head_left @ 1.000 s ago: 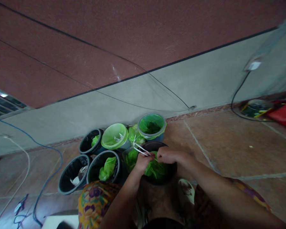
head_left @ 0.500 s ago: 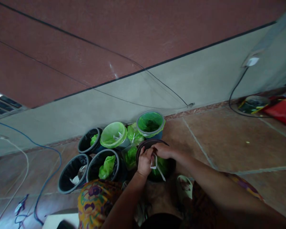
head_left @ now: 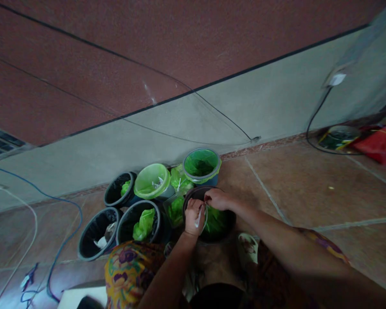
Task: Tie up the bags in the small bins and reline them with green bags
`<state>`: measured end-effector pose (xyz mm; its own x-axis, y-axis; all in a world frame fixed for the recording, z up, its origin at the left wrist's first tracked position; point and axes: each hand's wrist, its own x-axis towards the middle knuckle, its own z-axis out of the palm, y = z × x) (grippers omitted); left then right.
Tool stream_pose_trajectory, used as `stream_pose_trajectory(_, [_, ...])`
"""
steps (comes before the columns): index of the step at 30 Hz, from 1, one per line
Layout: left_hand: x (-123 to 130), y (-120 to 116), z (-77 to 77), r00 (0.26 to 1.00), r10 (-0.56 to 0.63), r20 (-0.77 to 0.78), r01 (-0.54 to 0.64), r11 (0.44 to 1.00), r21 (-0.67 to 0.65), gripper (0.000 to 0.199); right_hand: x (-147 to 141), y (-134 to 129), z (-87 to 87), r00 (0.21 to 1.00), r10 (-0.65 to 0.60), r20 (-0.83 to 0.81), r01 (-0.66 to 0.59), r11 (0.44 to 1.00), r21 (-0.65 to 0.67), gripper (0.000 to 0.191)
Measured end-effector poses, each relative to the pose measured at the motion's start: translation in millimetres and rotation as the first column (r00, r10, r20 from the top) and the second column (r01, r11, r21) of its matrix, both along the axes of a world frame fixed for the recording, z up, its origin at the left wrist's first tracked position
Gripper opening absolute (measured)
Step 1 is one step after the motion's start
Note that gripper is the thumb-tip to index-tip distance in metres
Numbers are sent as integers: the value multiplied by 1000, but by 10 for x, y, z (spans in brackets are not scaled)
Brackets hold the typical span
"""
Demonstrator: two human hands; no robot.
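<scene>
Directly in front of me stands a dark brown bin [head_left: 230, 227] with a green plastic bag [head_left: 216, 222] inside. Over its left side my left hand [head_left: 194, 216] is closed on a white drawstring [head_left: 198, 217], which loops across the fingers. My right hand [head_left: 216, 199] is close beside it over the bin's far rim, its fingers pinched at the upper end of the drawstring. A blue bin with a green liner [head_left: 201, 163] stands just behind. To the left, another green bag [head_left: 176, 211] lies in a clear container.
Several more bins stand at left: a pale bin with a green liner [head_left: 152, 180], a dark bin with a green bag [head_left: 138, 223] and a dark bin with white scraps [head_left: 98, 234]. A blue cable [head_left: 73, 204] crosses the floor. A red item [head_left: 378, 146] lies far right by the wall.
My left hand has turned and dropped slightly, and the drawstring's hanging white end now lies against its fingers. My right hand has shifted little. More of the green bag shows.
</scene>
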<state>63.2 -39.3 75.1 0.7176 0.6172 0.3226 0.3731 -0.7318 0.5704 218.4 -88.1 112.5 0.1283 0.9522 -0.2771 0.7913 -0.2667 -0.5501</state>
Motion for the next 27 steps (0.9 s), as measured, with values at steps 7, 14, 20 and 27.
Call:
stream_pose_trajectory(7, [56,9,17,999,18,40,-16,999,-42,16,-110,-49,163,926,32,377,-78,991,108,28])
stream_pose_trajectory(14, [66,-12,-14,998,24,59,-16,991,-135,18,78,-22,238,901,-55,430,21,996,82,31])
stream_pose_trajectory(20, [-114,-2,-144,984,166,58,-140,939,-315,15,437,-104,395,734,-442,515,416,893,174,35])
stream_pose_trajectory(27, [-28,-11,-161,981,185,64,-162,952,-258,17,85,-67,153,962,-205,181,231,964,-132,39])
